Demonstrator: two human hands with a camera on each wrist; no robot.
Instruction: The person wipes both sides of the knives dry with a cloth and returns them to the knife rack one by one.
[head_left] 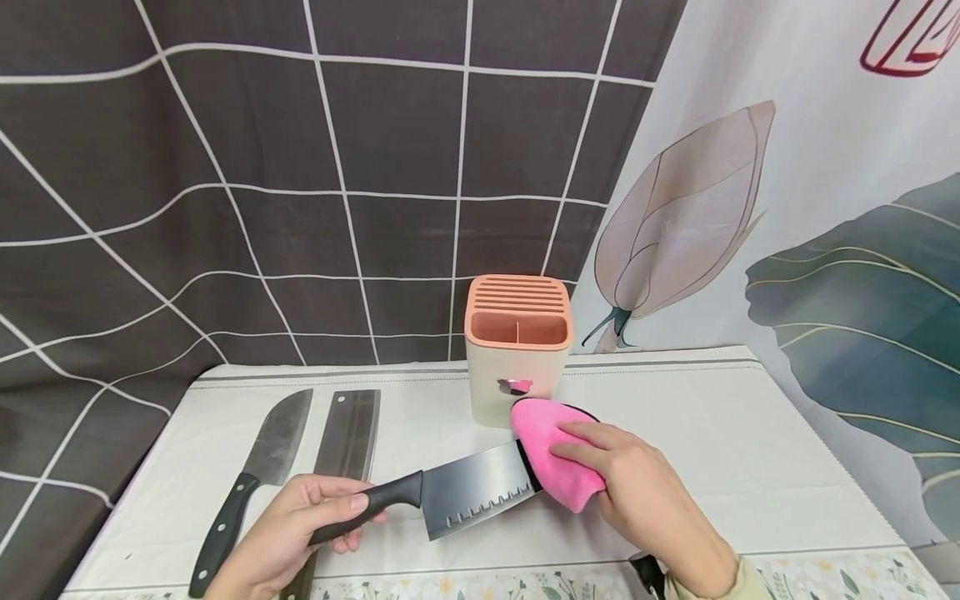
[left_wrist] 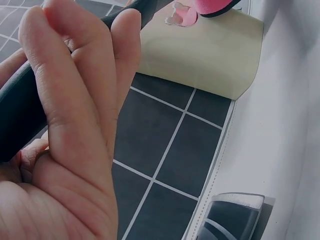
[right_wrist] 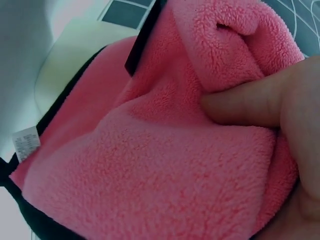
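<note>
My left hand (head_left: 288, 529) grips the black handle of a broad kitchen knife (head_left: 474, 487), held tilted above the table with its blade toward the right. A row of small notches or marks runs near the blade's lower edge. In my right hand (head_left: 648, 492) is a fluffy pink cloth (head_left: 557, 450) with black edging, wrapped over the far end of the blade and hiding it. The right wrist view shows the thumb pressing into folds of the pink cloth (right_wrist: 150, 150). In the left wrist view, curled fingers (left_wrist: 65, 95) lie round the dark handle.
A cream knife holder (head_left: 487, 387) with an orange slotted top stands behind the cloth. To the left, a black-handled knife (head_left: 277, 437) and a metal cleaver (head_left: 351, 433) lie on the white table cover (head_left: 712, 450). A dark tiled-pattern curtain (head_left: 405, 250) hangs behind.
</note>
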